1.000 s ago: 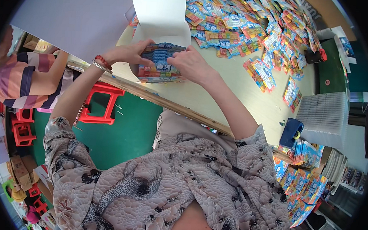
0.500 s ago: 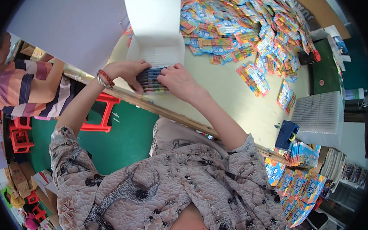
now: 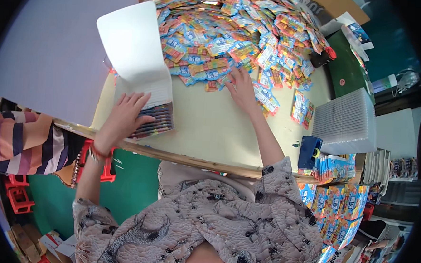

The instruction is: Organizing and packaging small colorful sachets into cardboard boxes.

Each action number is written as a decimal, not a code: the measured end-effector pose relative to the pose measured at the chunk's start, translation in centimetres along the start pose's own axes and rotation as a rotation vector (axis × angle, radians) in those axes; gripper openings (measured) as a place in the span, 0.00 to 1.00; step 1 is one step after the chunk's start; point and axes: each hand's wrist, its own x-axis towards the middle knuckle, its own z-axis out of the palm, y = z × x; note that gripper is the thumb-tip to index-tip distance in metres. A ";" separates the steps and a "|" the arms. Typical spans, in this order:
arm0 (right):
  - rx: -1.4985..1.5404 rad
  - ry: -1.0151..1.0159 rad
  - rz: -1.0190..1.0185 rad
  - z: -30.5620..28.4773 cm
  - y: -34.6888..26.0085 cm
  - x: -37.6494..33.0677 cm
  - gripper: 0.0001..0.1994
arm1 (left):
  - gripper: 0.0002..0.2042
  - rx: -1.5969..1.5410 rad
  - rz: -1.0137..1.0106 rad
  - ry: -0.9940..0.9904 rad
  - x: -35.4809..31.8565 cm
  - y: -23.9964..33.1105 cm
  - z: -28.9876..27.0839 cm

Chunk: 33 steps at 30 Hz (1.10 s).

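Note:
A white box (image 3: 168,81) with a tall lid (image 3: 129,41) standing up sits at the left of the table. Its near part holds a row of packets (image 3: 155,118), dark along their visible edges. My left hand (image 3: 121,117) lies across the box's left side, fingers spread and thumb over the packets. Farther right, my right hand (image 3: 242,91) is stretched out at the near edge of a large heap of colourful flat packets (image 3: 210,46). Its fingers are apart, near a blue and yellow packet (image 3: 265,99), and nothing shows in its grip.
At the right stand a stack of clear plastic trays (image 3: 344,122), a blue tape dispenser (image 3: 309,152) and upright packets (image 3: 337,166). A lone packet (image 3: 302,109) lies beside the trays. A large pale panel (image 3: 53,42) rises at left; a person in a striped shirt (image 3: 29,141) sits below it.
My right hand has left the box and moved right to the heap. My left hand stays at the box with fingers more spread. The view has shifted, so the box appears lower and farther left.

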 end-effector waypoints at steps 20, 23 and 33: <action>-0.304 -0.336 -0.084 -3.2 2.2 -3.2 0.30 | 0.31 -0.209 -0.557 0.301 18.3 13.4 19.7; -0.303 -0.282 -0.137 -4.8 1.2 -6.4 0.29 | 0.31 -0.287 -0.448 0.300 15.2 14.6 20.2; -0.239 -0.374 -0.138 -10.2 6.5 -0.8 0.37 | 0.44 -0.524 -0.430 0.036 13.1 15.5 13.8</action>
